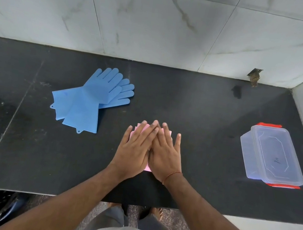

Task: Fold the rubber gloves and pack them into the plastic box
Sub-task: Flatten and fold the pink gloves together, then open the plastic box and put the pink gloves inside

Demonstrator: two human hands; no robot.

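Folded pink rubber gloves [143, 129] are being pressed flat by the open left hand [135, 148] and right hand [165, 152], left of the lidded clear plastic box [272, 155], whose contents cannot be told.

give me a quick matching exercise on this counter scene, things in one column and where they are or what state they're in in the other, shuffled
Things
1. blue gloves
2. pink glove
3. plastic box
4. feet

Places or states
A. at the right end of the counter, lid with red clips on top
B. pressed flat under both hands, mostly hidden
C. on the floor below the counter edge
D. lying overlapped on the left part of the counter, untouched

Pairs: 1-D, 2-B, 3-A, 4-C

The left hand and right hand lie side by side, fingers straight.
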